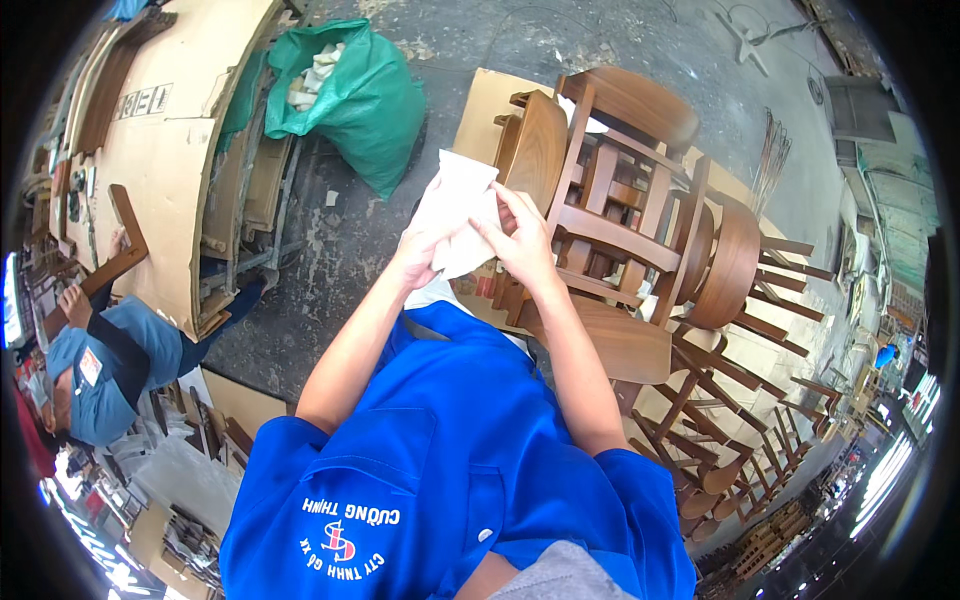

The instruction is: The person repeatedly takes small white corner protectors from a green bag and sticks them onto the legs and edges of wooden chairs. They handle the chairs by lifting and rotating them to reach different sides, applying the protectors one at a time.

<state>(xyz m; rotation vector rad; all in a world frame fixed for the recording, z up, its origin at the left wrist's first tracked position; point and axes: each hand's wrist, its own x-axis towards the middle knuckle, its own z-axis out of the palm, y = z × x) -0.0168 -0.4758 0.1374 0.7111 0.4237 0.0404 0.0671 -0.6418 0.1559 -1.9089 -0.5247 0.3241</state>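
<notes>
A white sheet (pixel 460 205) is held in the middle of the scene, between the left hand (pixel 415 257) and the right hand (pixel 522 240). It is pinched narrowly by the fingers of both. On the blue shirt (pixel 400 450), white lettering and a red emblem are seen. Dark symbols are printed on the cardboard (pixel 180 200) at far left. At left, a wooden piece (pixel 128 250) is held by a co-worker (pixel 100 355), whose sleeve label (pixel 90 367) cannot be read. Brown chairs (pixel 618 235) are gathered at right; a green bag (pixel 375 115) is placed farther away.
</notes>
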